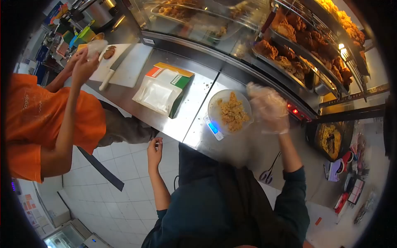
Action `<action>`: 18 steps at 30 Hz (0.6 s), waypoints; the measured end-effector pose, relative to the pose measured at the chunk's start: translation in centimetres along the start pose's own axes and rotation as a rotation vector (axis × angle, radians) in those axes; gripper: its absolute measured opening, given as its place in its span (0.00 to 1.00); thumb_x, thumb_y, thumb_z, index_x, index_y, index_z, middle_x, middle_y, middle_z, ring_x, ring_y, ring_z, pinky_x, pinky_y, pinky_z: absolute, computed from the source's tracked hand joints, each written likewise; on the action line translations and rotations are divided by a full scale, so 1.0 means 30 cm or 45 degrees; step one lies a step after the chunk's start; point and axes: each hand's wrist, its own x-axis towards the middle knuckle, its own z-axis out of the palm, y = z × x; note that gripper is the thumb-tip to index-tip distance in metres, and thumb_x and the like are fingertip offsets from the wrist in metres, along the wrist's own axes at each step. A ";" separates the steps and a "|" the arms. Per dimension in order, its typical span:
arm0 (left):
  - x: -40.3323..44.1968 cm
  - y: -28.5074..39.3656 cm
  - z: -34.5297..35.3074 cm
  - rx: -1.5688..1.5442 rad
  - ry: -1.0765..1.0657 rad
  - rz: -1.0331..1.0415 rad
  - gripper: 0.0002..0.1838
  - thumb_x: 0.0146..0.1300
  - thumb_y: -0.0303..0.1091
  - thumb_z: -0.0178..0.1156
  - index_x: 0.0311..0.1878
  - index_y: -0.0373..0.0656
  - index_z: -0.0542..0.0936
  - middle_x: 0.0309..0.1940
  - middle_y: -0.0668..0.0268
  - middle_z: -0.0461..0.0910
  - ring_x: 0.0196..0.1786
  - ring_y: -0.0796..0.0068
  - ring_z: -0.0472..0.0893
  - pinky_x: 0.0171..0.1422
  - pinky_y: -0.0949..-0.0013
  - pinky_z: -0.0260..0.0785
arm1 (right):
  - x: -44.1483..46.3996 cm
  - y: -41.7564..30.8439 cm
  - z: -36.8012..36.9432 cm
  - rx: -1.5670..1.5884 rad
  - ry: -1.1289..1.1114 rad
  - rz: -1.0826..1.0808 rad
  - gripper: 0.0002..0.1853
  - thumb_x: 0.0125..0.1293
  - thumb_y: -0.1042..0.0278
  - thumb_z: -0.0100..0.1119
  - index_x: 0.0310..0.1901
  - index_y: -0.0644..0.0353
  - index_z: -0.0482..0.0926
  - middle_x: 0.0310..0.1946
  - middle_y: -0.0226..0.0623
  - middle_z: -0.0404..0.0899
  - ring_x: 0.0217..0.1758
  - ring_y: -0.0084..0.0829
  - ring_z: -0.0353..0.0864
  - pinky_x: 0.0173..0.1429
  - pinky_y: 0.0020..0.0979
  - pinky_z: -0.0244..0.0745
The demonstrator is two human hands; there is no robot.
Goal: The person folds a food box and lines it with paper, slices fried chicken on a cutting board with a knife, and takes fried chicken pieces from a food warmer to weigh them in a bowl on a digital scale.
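My right hand (271,108), in a clear plastic glove, is smeared by motion just right of a clear round bowl (211,101); whether its fingers hold anything cannot be made out. Golden-brown fried crumbly pieces (233,112) lie in the bowl, which rests on a small digital scale (215,129) with a lit blue display. My left hand (154,151) is bare and low by the counter's front edge, its fingers loosely bent, with nothing seen in it. Farther left on the steel counter lies a white, green and orange paper bag (161,90).
A co-worker in an orange shirt (53,115) stands at left, hands raised with clear plastic. Near them are white cutting boards (138,62), a knife (111,73) and browned meat (109,52). A heated display case (231,56) with fried chicken (295,45) borders the counter. Scissors (268,174) lie right.
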 end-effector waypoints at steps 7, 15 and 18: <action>0.000 0.046 -0.011 -0.004 -0.015 0.036 0.08 0.59 0.31 0.52 0.41 0.42 0.74 0.37 0.67 0.76 0.36 0.76 0.74 0.37 0.73 0.67 | -0.021 -0.017 0.058 0.596 0.365 0.677 0.20 0.64 0.54 0.44 0.46 0.63 0.74 0.38 0.33 0.76 0.40 0.26 0.73 0.46 0.29 0.68; 0.028 0.194 0.020 -0.050 -0.156 0.105 0.08 0.58 0.29 0.52 0.40 0.40 0.75 0.36 0.67 0.76 0.39 0.77 0.74 0.42 0.73 0.66 | 0.341 0.075 -0.132 -0.383 0.561 0.229 0.16 0.61 0.58 0.49 0.45 0.60 0.73 0.34 0.34 0.75 0.38 0.28 0.74 0.43 0.29 0.68; 0.068 0.251 0.029 -0.099 -0.204 0.229 0.08 0.58 0.29 0.52 0.40 0.38 0.75 0.36 0.66 0.77 0.39 0.77 0.74 0.43 0.74 0.66 | 0.438 0.082 -0.120 -0.749 0.502 0.238 0.15 0.60 0.60 0.51 0.45 0.58 0.73 0.33 0.34 0.75 0.37 0.29 0.74 0.43 0.29 0.68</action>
